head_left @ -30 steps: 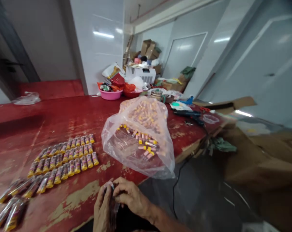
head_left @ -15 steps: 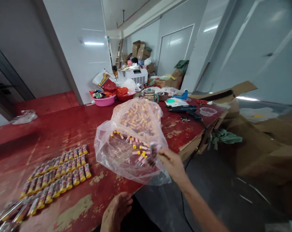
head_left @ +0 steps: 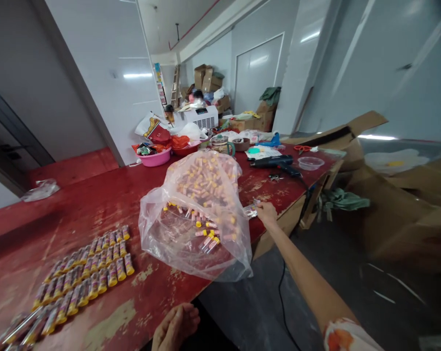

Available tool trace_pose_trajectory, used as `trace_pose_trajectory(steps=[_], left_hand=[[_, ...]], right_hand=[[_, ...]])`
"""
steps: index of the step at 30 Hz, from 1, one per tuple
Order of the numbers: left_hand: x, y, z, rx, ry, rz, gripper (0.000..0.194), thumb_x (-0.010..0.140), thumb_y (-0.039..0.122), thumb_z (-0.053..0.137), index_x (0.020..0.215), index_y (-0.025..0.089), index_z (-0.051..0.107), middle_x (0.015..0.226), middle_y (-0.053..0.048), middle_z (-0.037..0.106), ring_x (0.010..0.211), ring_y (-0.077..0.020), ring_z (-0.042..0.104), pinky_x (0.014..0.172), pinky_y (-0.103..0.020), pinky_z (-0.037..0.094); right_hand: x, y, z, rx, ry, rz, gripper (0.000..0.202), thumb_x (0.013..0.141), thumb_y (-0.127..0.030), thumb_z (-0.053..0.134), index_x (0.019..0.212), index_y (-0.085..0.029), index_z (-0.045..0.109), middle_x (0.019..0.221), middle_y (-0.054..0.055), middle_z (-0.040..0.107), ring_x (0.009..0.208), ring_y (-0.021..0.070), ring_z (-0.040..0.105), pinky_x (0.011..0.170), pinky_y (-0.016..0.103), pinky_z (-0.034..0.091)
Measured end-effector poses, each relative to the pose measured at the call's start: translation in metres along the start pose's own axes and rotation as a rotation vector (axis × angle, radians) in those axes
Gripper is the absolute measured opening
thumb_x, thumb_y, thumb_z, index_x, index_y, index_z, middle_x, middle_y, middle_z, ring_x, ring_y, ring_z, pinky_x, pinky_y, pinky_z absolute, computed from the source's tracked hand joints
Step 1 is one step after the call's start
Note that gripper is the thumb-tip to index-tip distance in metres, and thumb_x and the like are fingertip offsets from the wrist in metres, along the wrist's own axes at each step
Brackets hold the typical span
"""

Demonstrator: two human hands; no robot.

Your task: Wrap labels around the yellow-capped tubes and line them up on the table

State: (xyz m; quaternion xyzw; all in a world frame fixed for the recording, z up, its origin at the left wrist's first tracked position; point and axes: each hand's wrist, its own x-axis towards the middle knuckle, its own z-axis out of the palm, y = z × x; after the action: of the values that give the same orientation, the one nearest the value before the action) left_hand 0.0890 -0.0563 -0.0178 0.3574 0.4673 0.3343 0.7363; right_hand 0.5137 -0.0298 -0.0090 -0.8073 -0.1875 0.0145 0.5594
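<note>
My right hand reaches past the plastic bag to the table's right side. Its fingers are closed on a small shiny plastic wrapper, which is partly hidden. Beside it lies a large clear plastic bag, its mouth toward me, full of small tubes with yellow caps. A few tubes lie loose at the bag's mouth. Near the front edge rests my left hand, fingers loosely curled and apart, holding nothing. On the left, several wrapped tubes with yellow ends stand in rows.
Behind the bag are a heat gun, a clear plastic bowl, red scissors and a glass jar. A pink basin stands farther left. Cardboard boxes crowd the right, and a black cable hangs down.
My right hand has moved from over the bag's mouth, away and rightward, to the table beside the bag. The dark printed item seen in it before no longer shows. My left hand has sunk slightly.
</note>
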Motion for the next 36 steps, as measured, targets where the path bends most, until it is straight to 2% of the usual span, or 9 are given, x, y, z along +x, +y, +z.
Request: trace_pose_trajectory(steps=[3, 6, 10, 13, 17, 22, 27, 32, 36], left_hand=[[-0.006, 0.008, 0.002, 0.02, 0.01, 0.027, 0.054, 0.052, 0.058, 0.082, 0.08, 0.012, 0.076, 0.086, -0.018, 0.075, 0.082, -0.0317, 0.071, 0.079, -0.041, 0.055], [-0.016, 0.023, 0.007, 0.06, -0.015, 0.065, 0.047, 0.06, 0.053, 0.079, 0.084, 0.012, 0.075, 0.09, -0.016, 0.075, 0.089, -0.0315, 0.07, 0.087, -0.041, 0.053], [-0.023, 0.043, 0.016, 0.167, -0.084, 0.156, 0.038, 0.076, 0.045, 0.07, 0.094, 0.013, 0.073, 0.099, -0.013, 0.073, 0.096, -0.0277, 0.068, 0.093, -0.037, 0.049], [-0.019, 0.049, 0.021, 0.114, -0.168, 0.162, 0.036, 0.081, 0.044, 0.066, 0.096, 0.012, 0.072, 0.1, -0.014, 0.073, 0.096, -0.0267, 0.067, 0.091, -0.036, 0.049], [-0.011, 0.054, 0.02, -0.047, -0.323, 0.104, 0.039, 0.083, 0.042, 0.063, 0.106, 0.01, 0.069, 0.104, -0.016, 0.071, 0.099, -0.0285, 0.066, 0.093, -0.042, 0.048], [-0.009, 0.06, 0.004, -0.077, -0.555, -0.1, 0.036, 0.085, 0.04, 0.058, 0.105, 0.012, 0.07, 0.103, -0.014, 0.071, 0.102, -0.0313, 0.064, 0.092, -0.047, 0.048], [-0.011, 0.059, -0.019, -0.123, -0.627, -0.276, 0.028, 0.078, 0.034, 0.059, 0.09, 0.013, 0.073, 0.102, -0.016, 0.071, 0.101, -0.0337, 0.064, 0.094, -0.051, 0.045], [-0.007, 0.058, -0.037, -0.331, -0.675, -0.379, 0.043, 0.079, 0.041, 0.047, 0.089, 0.007, 0.071, 0.098, -0.02, 0.069, 0.098, -0.0347, 0.064, 0.095, -0.056, 0.042], [-0.007, 0.058, -0.048, -0.395, -0.682, -0.394, 0.046, 0.081, 0.043, 0.044, 0.088, 0.006, 0.07, 0.094, -0.02, 0.07, 0.093, -0.0346, 0.065, 0.093, -0.058, 0.042]], right_hand=[[-0.012, -0.01, -0.012, 0.117, -0.016, -0.039, 0.022, 0.074, -0.035, 0.061, 0.065, -0.015, 0.064, 0.071, 0.007, 0.063, 0.074, 0.0201, 0.058, 0.065, 0.031, 0.045], [-0.041, -0.03, -0.025, 0.234, -0.127, -0.088, 0.024, 0.07, -0.037, 0.06, 0.074, -0.015, 0.067, 0.075, 0.005, 0.065, 0.067, 0.0169, 0.057, 0.059, 0.028, 0.046], [-0.098, -0.065, -0.033, 0.444, -0.443, -0.078, 0.023, 0.063, -0.037, 0.071, 0.073, -0.016, 0.069, 0.069, 0.001, 0.064, 0.057, 0.0113, 0.053, 0.051, 0.023, 0.043], [-0.141, -0.088, -0.029, 0.621, -0.687, 0.002, 0.02, 0.056, -0.029, 0.079, 0.068, -0.015, 0.071, 0.063, -0.001, 0.061, 0.05, 0.0073, 0.049, 0.044, 0.018, 0.038], [-0.188, -0.107, -0.015, 0.592, -0.938, 0.057, 0.014, 0.06, -0.023, 0.077, 0.071, -0.014, 0.073, 0.065, -0.001, 0.064, 0.053, 0.0078, 0.054, 0.047, 0.018, 0.042], [-0.227, -0.123, 0.009, 0.433, -1.263, -0.106, 0.01, 0.066, -0.017, 0.07, 0.074, -0.016, 0.075, 0.065, -0.002, 0.068, 0.058, 0.0093, 0.058, 0.052, 0.018, 0.045], [-0.249, -0.132, 0.031, 0.371, -1.37, -0.235, 0.012, 0.068, -0.016, 0.066, 0.075, -0.019, 0.075, 0.069, -0.003, 0.071, 0.064, 0.0111, 0.062, 0.059, 0.021, 0.048], [-0.263, -0.134, 0.046, 0.34, -1.424, -0.251, 0.011, 0.069, -0.015, 0.067, 0.075, -0.018, 0.075, 0.067, -0.003, 0.07, 0.061, 0.0097, 0.061, 0.057, 0.019, 0.045], [-0.272, -0.136, 0.053, 0.322, -1.458, -0.184, 0.01, 0.068, -0.016, 0.069, 0.077, -0.017, 0.075, 0.068, -0.002, 0.069, 0.063, 0.0099, 0.06, 0.059, 0.02, 0.045]])
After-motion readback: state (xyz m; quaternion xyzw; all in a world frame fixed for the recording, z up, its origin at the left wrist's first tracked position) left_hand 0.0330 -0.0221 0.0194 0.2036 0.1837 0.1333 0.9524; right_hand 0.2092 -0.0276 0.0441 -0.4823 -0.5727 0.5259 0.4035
